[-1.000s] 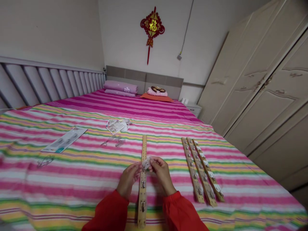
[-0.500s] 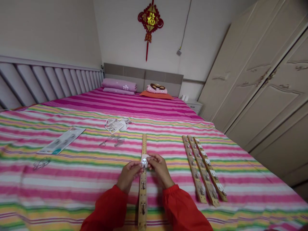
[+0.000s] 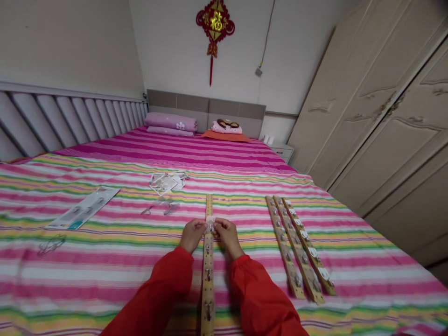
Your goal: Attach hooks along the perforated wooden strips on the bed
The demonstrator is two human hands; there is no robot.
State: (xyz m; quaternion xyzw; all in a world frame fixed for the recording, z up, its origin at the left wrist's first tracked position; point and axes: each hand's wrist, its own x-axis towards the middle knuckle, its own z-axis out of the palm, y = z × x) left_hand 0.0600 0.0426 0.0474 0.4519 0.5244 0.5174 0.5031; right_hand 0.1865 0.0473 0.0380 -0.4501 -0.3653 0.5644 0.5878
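Observation:
A long, narrow wooden strip [image 3: 207, 291] with small holes along it lies lengthwise in front of me. Several metal hooks [image 3: 209, 274] sit on its near part. Over the strip, farther along, is a small hook with a clear, whitish square backing [image 3: 210, 219]. My left hand [image 3: 191, 235] pinches it from the left, while my right hand [image 3: 228, 237] pinches its right edge. Both hands are closed, fingertips close together above the wood. Whether the backing touches the strip is hard to tell.
Three similar hook-bearing strips [image 3: 300, 247] lie side by side on the right. To the left are a flat hook package [image 3: 84, 208], thin tangled loops [image 3: 51, 244], clear scraps [image 3: 170, 206] and a pile of white cards [image 3: 170, 182]. Everything rests on a striped bedspread [image 3: 105, 270].
Both hands have moved slightly farther along the strip with the small hook. Its backing now stands farther up the wood, and a hook on the strip just nearer than my fingers is now visible.

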